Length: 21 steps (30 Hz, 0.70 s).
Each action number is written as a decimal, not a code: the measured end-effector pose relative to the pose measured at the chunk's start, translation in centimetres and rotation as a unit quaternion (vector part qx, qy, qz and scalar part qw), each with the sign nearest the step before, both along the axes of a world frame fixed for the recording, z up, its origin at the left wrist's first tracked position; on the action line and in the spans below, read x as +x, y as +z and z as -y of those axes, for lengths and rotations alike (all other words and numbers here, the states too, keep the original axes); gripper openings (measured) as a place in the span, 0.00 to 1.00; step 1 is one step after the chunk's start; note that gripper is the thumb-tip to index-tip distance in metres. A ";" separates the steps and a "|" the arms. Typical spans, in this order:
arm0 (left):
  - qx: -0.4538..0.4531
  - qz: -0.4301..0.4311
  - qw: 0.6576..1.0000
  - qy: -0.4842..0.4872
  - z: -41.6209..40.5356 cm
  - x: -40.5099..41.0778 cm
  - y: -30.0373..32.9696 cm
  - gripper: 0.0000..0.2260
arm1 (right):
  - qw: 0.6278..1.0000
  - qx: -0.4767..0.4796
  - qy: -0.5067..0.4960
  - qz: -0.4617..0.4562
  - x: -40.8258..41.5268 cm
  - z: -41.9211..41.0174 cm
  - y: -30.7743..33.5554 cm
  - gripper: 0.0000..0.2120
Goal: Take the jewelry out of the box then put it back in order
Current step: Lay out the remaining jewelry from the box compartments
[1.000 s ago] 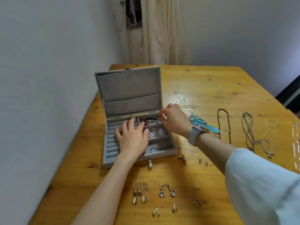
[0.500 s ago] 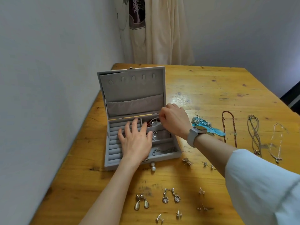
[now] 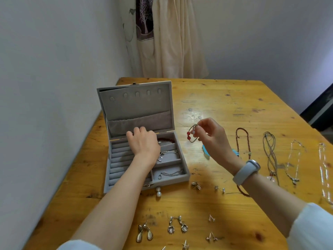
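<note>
The grey jewelry box stands open on the wooden table, lid upright. My left hand rests on its ring rolls near the back, fingers bent down over the hinge edge. My right hand hovers to the right of the box and pinches a thin bracelet with two red beads in the air. Inside the box lie a dark red bead bracelet and two silver chains.
Necklaces lie in a row on the right, a turquoise piece under my right hand. Earrings and a pearl pair are spread along the near edge. A wall runs on the left.
My right hand has lifted the red-beaded bracelet out of the box's back compartment and moved right. My left hand has slid toward the box's back.
</note>
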<state>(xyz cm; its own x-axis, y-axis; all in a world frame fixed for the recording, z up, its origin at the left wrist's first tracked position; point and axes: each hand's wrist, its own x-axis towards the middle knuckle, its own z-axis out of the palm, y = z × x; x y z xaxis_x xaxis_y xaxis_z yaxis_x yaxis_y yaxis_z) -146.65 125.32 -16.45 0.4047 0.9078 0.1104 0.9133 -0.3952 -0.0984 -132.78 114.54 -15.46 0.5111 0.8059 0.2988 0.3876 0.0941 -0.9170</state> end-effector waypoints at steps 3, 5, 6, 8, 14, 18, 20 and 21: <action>-0.016 -0.003 1.000 0.011 -0.6 1.1 0.1 0.09 | 1.000 -0.009 -0.006 -0.008 0.6 0.8 -0.3 0.09; -0.020 -0.008 1.000 -0.008 -0.8 1.2 -0.1 0.09 | 1.000 -0.014 -0.011 -0.007 1.1 1.5 -0.4 0.09; -0.023 0.003 1.000 -0.019 -0.8 1.1 0.0 0.09 | 1.000 -0.013 -0.013 -0.009 1.3 1.8 -0.4 0.09; -0.038 0.055 0.997 -0.046 -0.8 0.4 0.1 0.10 | 1.000 -0.008 -0.018 -0.024 1.7 2.6 -0.3 0.09; -0.107 0.156 0.971 -0.143 0.8 -1.0 -0.4 0.09 | 0.999 -0.014 -0.017 -0.044 2.0 4.5 -0.9 0.08; -0.110 0.140 0.972 -0.151 0.8 -0.7 -0.9 0.13 | 0.998 -0.021 -0.017 -0.053 1.8 5.1 -1.1 0.09; -0.118 0.159 0.967 -0.161 0.9 -0.8 -1.0 0.12 | 0.998 -0.022 -0.019 -0.056 1.7 5.4 -1.1 0.09; -0.122 0.176 0.963 -0.165 0.9 -0.9 -1.1 0.11 | 0.998 -0.025 -0.019 -0.055 1.7 5.5 -1.2 0.09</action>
